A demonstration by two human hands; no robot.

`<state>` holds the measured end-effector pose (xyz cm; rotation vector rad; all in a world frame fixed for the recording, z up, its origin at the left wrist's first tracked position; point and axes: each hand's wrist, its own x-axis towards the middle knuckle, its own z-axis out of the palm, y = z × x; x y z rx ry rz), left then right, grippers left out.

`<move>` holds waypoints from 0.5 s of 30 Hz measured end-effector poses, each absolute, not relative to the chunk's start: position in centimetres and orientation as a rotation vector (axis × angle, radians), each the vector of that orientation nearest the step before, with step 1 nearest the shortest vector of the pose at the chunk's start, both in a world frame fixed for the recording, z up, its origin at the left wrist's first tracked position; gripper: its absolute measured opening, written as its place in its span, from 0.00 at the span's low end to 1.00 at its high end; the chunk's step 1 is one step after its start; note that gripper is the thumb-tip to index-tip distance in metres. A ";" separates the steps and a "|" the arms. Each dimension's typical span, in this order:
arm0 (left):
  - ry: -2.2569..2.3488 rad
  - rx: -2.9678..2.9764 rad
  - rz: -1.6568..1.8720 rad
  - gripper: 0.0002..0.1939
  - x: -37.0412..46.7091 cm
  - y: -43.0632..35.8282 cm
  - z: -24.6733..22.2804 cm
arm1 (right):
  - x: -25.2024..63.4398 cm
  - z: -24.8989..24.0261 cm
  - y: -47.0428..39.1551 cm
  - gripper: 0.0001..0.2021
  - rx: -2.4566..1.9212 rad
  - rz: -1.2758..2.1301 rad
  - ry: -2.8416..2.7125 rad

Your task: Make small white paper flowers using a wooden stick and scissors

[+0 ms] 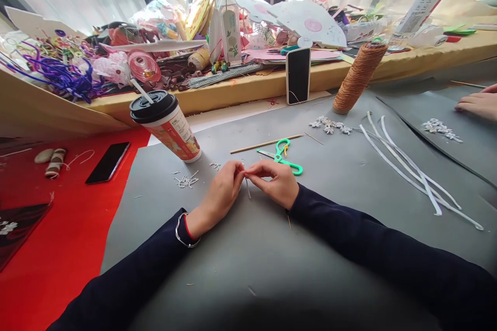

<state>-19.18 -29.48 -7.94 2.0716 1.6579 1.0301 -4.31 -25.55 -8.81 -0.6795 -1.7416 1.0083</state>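
My left hand (222, 190) and my right hand (275, 182) meet over the grey mat, fingertips pinched together. Between them is a short piece of thin whitish cord (248, 189), its free end hanging below the fingers. Most of what the fingertips grip is hidden. Just beyond my right hand lie green-handled scissors (280, 158) and a thin wooden stick (264, 145). Left of my left hand is a small pile of cut white cord pieces (187, 181), with another little bunch (214, 165) nearer the fingers.
A lidded paper cup (171, 129) stands at left, a phone (108, 163) beyond it on red cloth. Behind are an upright phone (298, 76) and a brown thread spool (359, 78). White strips (411, 165) lie right; another person's hand (479, 103) rests at the edge.
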 end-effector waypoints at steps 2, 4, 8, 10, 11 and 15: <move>1.685 2.121 1.006 0.06 -19.2 -29.5 -8.0 | -4.3 -8.8 -25.6 0.05 -0.651 0.954 -1.753; 1.696 2.139 0.998 0.06 -19.2 -29.6 -7.9 | -4.3 -8.8 -25.6 0.04 -0.619 0.913 -1.770; 1.609 2.030 1.044 0.05 -19.0 -29.9 -7.5 | -4.3 -8.7 -25.4 0.05 -0.573 0.850 -1.802; 1.521 1.880 1.076 0.05 -18.8 -30.1 -7.3 | -4.2 -8.8 -25.3 0.06 -0.544 0.799 -1.826; 1.472 1.790 1.098 0.05 -18.7 -30.2 -7.2 | -4.2 -8.8 -25.3 0.06 -0.528 0.765 -1.843; 1.291 1.481 1.161 0.06 -18.3 -30.3 -6.5 | -4.0 -9.1 -25.0 0.08 -0.500 0.622 -1.914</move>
